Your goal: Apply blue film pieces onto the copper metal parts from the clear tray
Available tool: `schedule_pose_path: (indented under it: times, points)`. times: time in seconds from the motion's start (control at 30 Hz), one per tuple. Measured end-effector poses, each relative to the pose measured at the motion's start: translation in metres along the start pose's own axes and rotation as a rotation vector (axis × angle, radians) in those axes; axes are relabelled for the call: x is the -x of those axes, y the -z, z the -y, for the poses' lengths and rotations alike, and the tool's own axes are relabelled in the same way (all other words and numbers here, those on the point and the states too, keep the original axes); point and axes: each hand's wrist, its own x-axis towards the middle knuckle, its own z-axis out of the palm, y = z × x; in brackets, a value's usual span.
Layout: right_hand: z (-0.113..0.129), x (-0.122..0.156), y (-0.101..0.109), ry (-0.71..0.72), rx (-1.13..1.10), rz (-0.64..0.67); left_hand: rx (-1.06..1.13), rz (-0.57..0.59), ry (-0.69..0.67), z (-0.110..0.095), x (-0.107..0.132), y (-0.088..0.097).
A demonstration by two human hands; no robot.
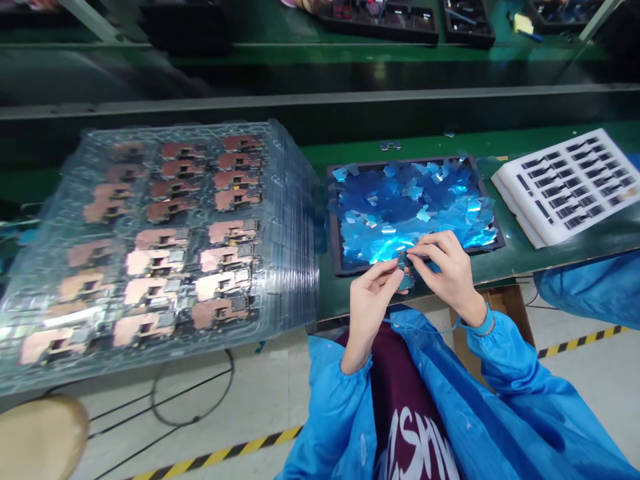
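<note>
Green bench (550,240) runs across the view, conveyor rails behind it. Biggest item: stack of clear trays (160,247) on the left, top tray filled with copper-coloured boards in rows, a few pockets at the near left too blurred to read. Middle: dark tray (336,220) heaped with peeled blue film scraps (400,200), a couple of scraps loose on the bench beyond it. Right: white foam sheet (565,183) carrying rows of small dark parts. Cardboard box (505,307) under the bench edge, cable loop on the floor, yellow-black floor tape. Both arms in blue sleeves, wrist strap on the right wrist. Left hand (373,297) narrow, pinching a small dark part (403,261) from below at the near edge of the dark tray. Right hand (447,267) narrow too, thumb and forefinger tips closed on the top of the same part, apparently on a film tab; the tab itself is too small to confirm. Part sits between the two hands, just over the tray's front rim. Judged step: peeling protective film off the part, mid-peel or just starting. Next move likely calls for a steady left-hand hold while the right pulls the film clear and drops it on the scrap pile, without bending the part.
</note>
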Motion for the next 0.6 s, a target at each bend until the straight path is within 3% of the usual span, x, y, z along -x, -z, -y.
schedule_pose_path:
  times: [0.23, 0.47, 0.6]
  points:
    - [0.0019, -0.0012, 0.0053, -0.055, -0.101, 0.072, -0.080, -0.080, -0.063, 0.0057, -0.0008, -0.0057]
    - [-0.0019, 0.0002, 0.0056, -0.145, -0.175, 0.101, -0.070, -0.009, -0.067, 0.0047, -0.0017, -0.0035]
    - [-0.0012, -0.0006, 0.0063, -0.097, -0.135, 0.077, -0.065, -0.010, -0.086, 0.0093, -0.0027, -0.0052]
